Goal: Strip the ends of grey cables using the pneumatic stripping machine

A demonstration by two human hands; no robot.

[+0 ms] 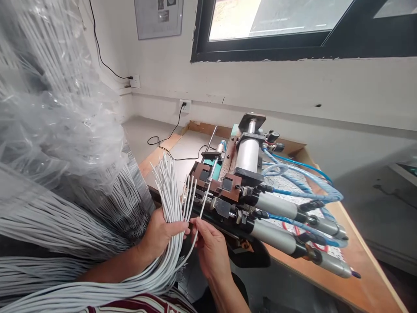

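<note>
A thick bundle of white cables [172, 204] stands upright in my left hand [160, 232], whose fingers and thumb wrap round it. Several cables lean apart from the bundle on its right side. Close beside it, my right hand [208, 243] pinches a single white cable [203, 204] between thumb and fingertips. That cable's upper end reaches the brown clamp blocks of a pneumatic machine [249, 156]; whether its tip sits inside them cannot be made out. The lower lengths of the bundle curve down across my lap to the left.
Plastic-wrapped cable bundles [58, 117] are piled at the left. Silver cylinders [276, 206] and blue air hoses [306, 187] extend right over the wooden table [368, 278]. A black cord [177, 126] runs to a wall socket [185, 106] behind.
</note>
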